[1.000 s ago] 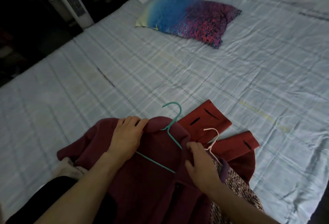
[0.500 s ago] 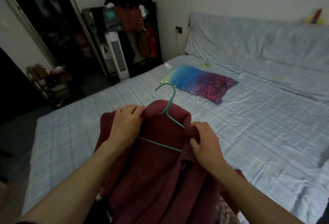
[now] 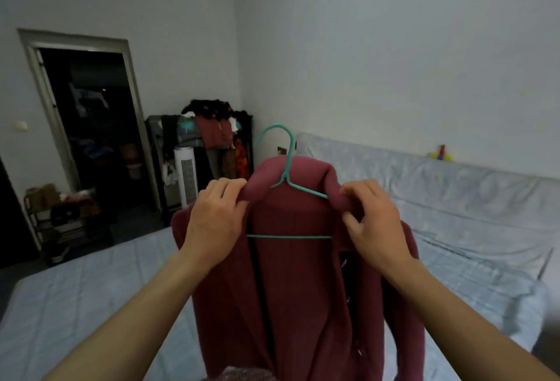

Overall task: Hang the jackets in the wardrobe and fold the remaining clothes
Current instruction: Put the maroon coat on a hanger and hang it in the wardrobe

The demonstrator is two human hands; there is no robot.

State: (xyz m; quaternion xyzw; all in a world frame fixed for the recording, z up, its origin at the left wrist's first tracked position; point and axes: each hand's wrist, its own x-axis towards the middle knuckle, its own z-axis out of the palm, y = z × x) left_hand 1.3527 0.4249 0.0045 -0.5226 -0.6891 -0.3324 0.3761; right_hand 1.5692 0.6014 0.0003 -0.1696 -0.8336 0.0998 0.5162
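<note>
I see the maroon jacket (image 3: 300, 274) held up in the air above the bed (image 3: 75, 305), in the near centre of the scene. It sits on a teal hanger (image 3: 286, 186), whose hook rises above the collar. The left hand (image 3: 213, 223) grips the left side of the collar with curled fingers, and the right hand (image 3: 371, 223) pinches the right side in the same way. So the 2 hands carry the jacket together. At the far left stands an open wardrobe (image 3: 212, 150) full of clothes, with a white tower fan (image 3: 185, 176) just beside it.
</note>
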